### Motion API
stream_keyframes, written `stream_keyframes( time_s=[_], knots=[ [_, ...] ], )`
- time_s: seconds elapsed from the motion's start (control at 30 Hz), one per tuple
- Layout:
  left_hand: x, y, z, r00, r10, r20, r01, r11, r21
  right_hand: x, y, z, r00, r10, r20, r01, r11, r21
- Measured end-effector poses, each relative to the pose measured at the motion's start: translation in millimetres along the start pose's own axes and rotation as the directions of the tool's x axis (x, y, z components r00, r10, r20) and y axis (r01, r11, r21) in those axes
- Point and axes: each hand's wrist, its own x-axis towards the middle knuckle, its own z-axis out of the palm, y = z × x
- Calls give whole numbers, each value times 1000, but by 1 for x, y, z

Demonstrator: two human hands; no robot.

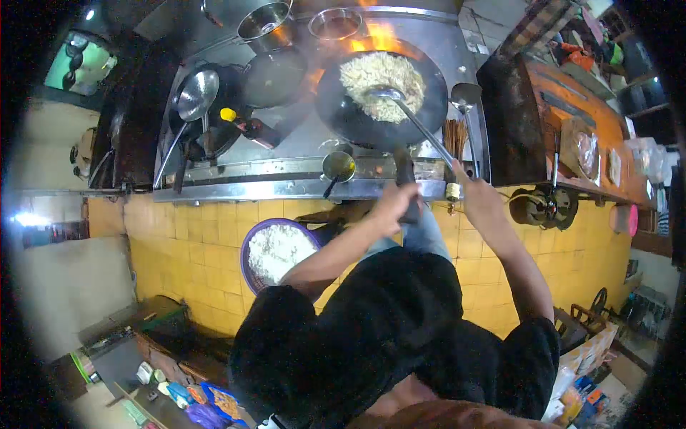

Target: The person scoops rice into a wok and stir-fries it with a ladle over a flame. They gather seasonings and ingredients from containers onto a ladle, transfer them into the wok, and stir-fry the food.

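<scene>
A dark wok (336, 118) sits over flames on the steel stove, with pale rice-like food (386, 79) in it. My left hand (396, 207) is wrapped round the wok's dark handle (405, 171), below the pan. In my right hand (480, 200) is the shaft of a metal ladle (418, 121), whose bowl rests in the food. Flames (379, 39) rise at the wok's far rim. A metal cup (338, 166) with yellowish content stands left of the handle.
Another wok with a strainer (198, 95), a yellow-capped bottle (261, 134) and metal pots (264, 25) occupy the stove's left and back. A spatula (466, 96) lies at its right. A purple basket of white rice (279, 250) stands on the yellow floor at left.
</scene>
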Motion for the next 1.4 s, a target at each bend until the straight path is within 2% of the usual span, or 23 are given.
stream_keyframes(
  time_s=[0.07,0.1,0.13,0.2,0.27,0.33,0.4,0.5,0.53,0.6,0.63,0.67,0.73,0.8,0.83,0.97,1.03,1.07,1.13,1.23,1.27,1.33,1.4],
  knots=[
    [-36,9,22,997,-71,-21,69,993,-98,-1,7,-2,998,-67,-18,67,997,43],
    [-18,9,6,999,-46,-19,48,983,175,-1,9,-6,997,-68,-20,69,997,47],
    [-6,28,1,984,-179,-27,178,984,-7,-6,10,-11,995,-96,-8,96,994,45],
    [45,42,-35,983,9,185,13,993,-119,-9,10,-6,991,-131,6,130,990,51],
    [46,24,-35,998,32,51,-28,997,-72,3,10,5,996,-74,41,73,997,33],
    [41,9,-10,989,129,-70,-132,991,-35,18,25,28,988,-105,-110,101,994,-38],
    [2,0,19,999,-43,-24,42,999,-30,19,25,28,994,-89,-68,95,991,90],
    [18,9,12,996,-81,-31,80,996,-51,14,34,2,993,-120,5,119,988,93],
    [30,34,6,990,-136,-35,129,980,-150,9,37,5,988,-155,14,153,983,105],
    [68,30,-27,991,131,-34,-133,989,-72,13,36,14,983,-181,19,177,976,129],
    [71,20,-31,986,160,-34,-162,986,-40,19,32,26,991,-135,6,134,987,83],
    [81,-6,-34,977,131,-170,-124,991,53,25,30,29,996,-89,-15,90,995,33],
    [16,4,15,994,108,-21,-107,993,56,28,26,20,999,-39,27,37,998,54],
    [-1,-1,34,997,-69,-34,67,996,-61,27,30,16,996,-75,41,70,991,118],
    [-4,17,36,993,-93,-71,98,993,66,26,31,8,991,-90,97,77,988,133],
    [63,27,-18,1000,26,9,-24,988,-153,34,39,29,996,-72,52,70,997,32],
    [55,13,-9,936,161,-312,-156,987,42,44,42,33,999,-30,20,31,999,-20],
    [40,5,-5,988,146,-49,-144,989,34,52,47,30,1000,2,-11,-3,997,-77],
    [4,2,14,999,-52,9,51,998,26,47,62,11,1000,-17,-26,16,999,-47],
    [30,7,0,998,17,-53,-11,994,106,23,67,-30,992,68,-109,-48,983,175],
    [61,-8,-14,983,132,-128,-132,991,9,26,65,-22,991,77,-106,-56,981,184],
    [123,-28,-58,941,337,-17,-331,931,157,38,62,10,965,75,-250,-9,966,257],
    [138,-14,-56,945,328,-22,-324,942,90,70,47,42,959,75,-273,-11,973,231]
  ],
)
